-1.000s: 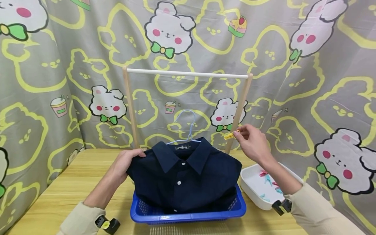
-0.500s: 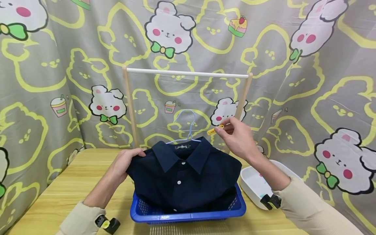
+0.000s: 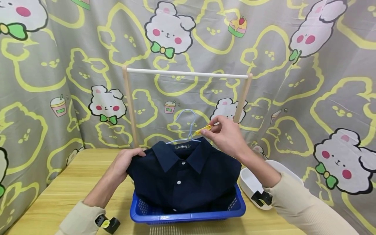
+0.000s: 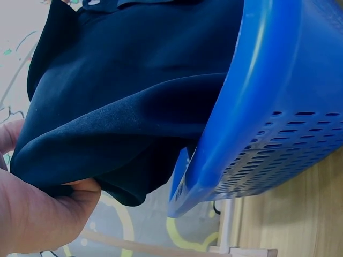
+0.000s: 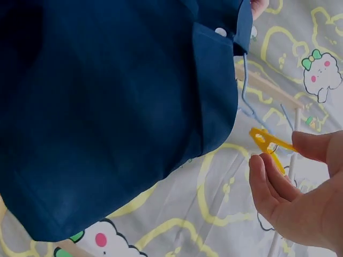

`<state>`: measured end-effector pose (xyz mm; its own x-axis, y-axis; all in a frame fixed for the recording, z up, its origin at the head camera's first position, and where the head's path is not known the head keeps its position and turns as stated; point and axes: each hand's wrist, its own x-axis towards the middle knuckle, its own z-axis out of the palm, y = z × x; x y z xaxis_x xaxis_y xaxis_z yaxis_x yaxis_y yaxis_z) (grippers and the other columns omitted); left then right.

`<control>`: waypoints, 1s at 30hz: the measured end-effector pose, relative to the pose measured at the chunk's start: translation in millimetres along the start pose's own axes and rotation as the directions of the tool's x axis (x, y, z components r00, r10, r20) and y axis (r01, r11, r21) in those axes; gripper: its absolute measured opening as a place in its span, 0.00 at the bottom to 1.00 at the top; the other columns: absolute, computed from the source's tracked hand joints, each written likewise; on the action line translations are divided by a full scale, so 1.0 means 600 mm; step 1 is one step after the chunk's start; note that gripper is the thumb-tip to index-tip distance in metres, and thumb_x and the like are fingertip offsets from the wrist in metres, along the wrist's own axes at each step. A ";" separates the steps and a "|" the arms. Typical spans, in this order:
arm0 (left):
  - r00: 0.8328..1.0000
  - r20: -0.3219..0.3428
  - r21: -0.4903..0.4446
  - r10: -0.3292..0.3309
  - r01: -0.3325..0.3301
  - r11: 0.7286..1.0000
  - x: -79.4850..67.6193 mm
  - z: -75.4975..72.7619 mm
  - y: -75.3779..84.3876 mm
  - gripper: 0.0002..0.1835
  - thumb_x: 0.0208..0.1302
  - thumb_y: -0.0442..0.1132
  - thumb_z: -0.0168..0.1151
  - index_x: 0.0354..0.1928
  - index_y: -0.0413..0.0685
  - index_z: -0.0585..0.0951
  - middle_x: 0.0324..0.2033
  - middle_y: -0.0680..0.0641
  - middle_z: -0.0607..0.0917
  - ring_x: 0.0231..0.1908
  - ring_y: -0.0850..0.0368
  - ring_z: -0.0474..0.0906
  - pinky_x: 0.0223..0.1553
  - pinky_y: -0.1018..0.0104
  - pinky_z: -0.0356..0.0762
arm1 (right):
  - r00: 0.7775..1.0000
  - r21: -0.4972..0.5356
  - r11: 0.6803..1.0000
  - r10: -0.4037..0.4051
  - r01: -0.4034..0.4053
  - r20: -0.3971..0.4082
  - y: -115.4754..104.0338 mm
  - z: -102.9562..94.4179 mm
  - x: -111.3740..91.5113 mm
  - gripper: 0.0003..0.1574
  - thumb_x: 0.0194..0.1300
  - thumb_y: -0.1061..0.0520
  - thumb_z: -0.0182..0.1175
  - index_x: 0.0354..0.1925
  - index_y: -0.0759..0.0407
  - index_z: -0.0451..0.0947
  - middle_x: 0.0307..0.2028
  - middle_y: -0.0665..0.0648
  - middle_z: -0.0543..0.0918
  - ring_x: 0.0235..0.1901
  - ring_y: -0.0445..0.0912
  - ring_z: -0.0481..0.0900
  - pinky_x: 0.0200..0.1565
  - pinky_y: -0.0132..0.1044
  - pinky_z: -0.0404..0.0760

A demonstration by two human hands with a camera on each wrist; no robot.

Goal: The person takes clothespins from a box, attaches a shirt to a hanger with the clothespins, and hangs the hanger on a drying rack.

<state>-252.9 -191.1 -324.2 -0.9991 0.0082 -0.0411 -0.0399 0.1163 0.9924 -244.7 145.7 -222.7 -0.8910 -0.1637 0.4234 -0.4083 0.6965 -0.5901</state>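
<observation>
A soft navy shirt (image 3: 191, 186), probably light and floppy, best held by its shoulders, rose from a blue basket (image 3: 188, 216) short of the desk's (image 3: 73, 169) far edge. The left hand (image 3: 124, 161) gripped one shoulder. The right hand (image 3: 227, 137) pinched a light, likely springy yellow clothespin (image 3: 203, 130) by its handles, its nose beyond the fingertips, beside the hanger (image 3: 190, 137).

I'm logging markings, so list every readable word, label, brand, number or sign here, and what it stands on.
None reads clearly.
Neck label in the dark shirt: pale lettering, too blurred to read.
Yellow sticker on the left black wrist device: any marking too small to read.
Tiny marks beside the printed cup on the curtain: too small to read.
</observation>
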 end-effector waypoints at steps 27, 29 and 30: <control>1.000 0.015 0.007 0.004 -0.004 1.000 0.002 0.001 0.005 0.09 0.65 0.42 0.62 0.30 0.49 0.87 0.38 0.52 0.78 0.41 0.56 0.76 0.44 0.66 0.79 | 0.985 0.070 0.987 -0.152 0.147 0.080 -0.046 0.064 0.001 0.14 0.67 0.53 0.68 0.47 0.57 0.80 0.38 0.52 0.89 0.39 0.44 0.88 0.44 0.42 0.85; 1.000 0.017 0.006 0.004 -0.004 1.000 0.002 0.000 0.005 0.09 0.64 0.42 0.62 0.30 0.49 0.86 0.37 0.52 0.78 0.41 0.56 0.76 0.43 0.66 0.79 | 0.983 0.067 0.985 -0.167 0.162 0.076 -0.050 0.071 0.001 0.14 0.67 0.53 0.68 0.47 0.57 0.81 0.38 0.52 0.89 0.39 0.44 0.88 0.44 0.41 0.85; 1.000 0.018 0.006 0.005 -0.005 1.000 0.002 0.000 0.005 0.09 0.64 0.42 0.62 0.30 0.49 0.86 0.37 0.52 0.78 0.40 0.56 0.76 0.43 0.66 0.79 | 0.981 0.068 0.982 -0.179 0.174 0.072 -0.052 0.075 0.001 0.14 0.66 0.53 0.69 0.47 0.57 0.81 0.38 0.52 0.89 0.39 0.44 0.88 0.43 0.40 0.85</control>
<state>-254.0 -190.8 -321.1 -0.9989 0.0265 -0.0386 -0.0351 0.1225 0.9918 -241.8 92.5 -235.0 -0.8155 -0.3358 0.4714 -0.5699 0.6081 -0.5527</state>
